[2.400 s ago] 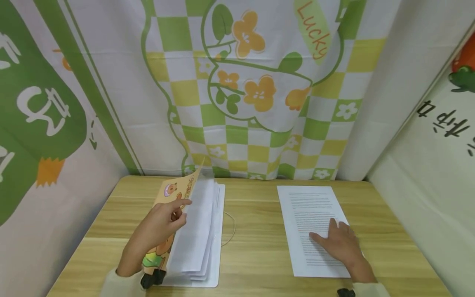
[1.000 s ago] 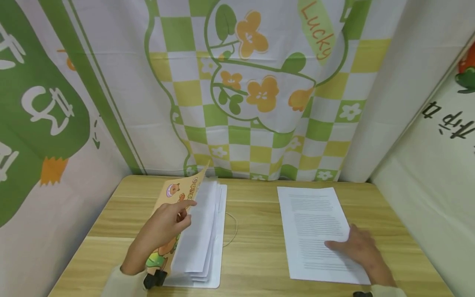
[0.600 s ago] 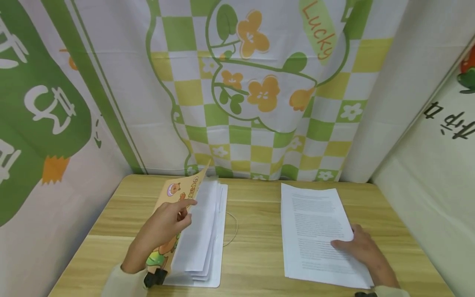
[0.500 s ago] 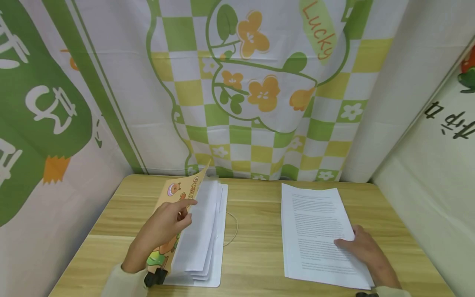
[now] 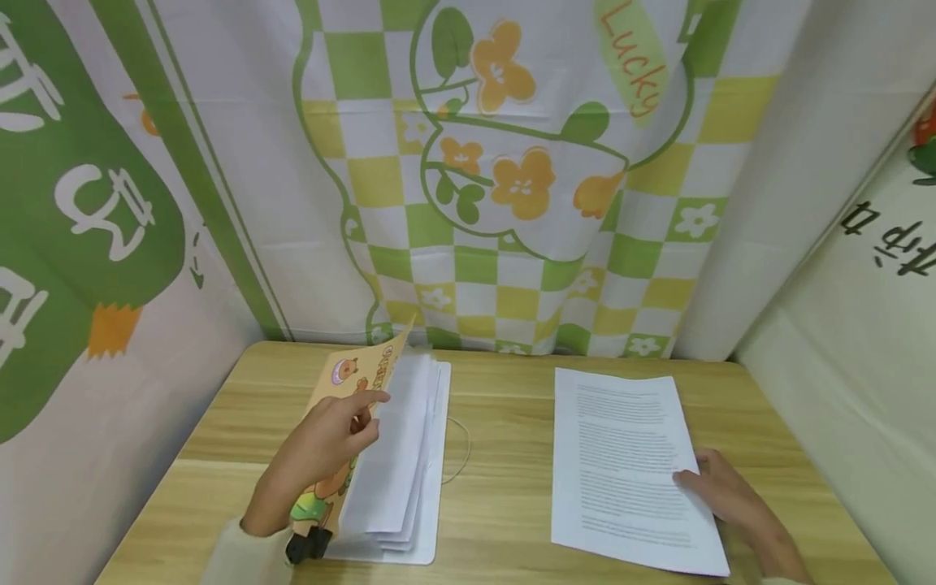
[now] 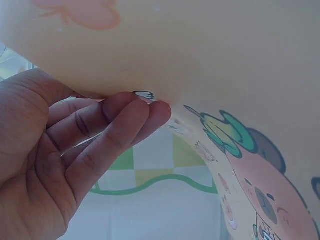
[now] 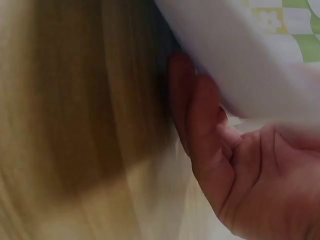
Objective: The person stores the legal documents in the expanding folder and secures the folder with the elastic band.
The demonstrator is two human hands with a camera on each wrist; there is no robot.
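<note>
A tan folder cover with cartoon animals stands partly raised at the left of the head view. My left hand pinches its free edge; the left wrist view shows the fingers against the printed cover. White papers lie inside the folder. On the right, my right hand holds printed sheets by their right edge, thumb on top and fingers beneath. In the right wrist view, curled fingers are under the white paper, whose edge is off the table. How many sheets it holds cannot be told.
A thin elastic loop sticks out from the folder's right side onto the wooden table. Patterned cloth hangs behind the table, with more cloth on both sides.
My right hand has moved from lying flat on the printed page to its right edge and grips it. The sheets have shifted slightly right and toward me. The left hand stays on the cover.
</note>
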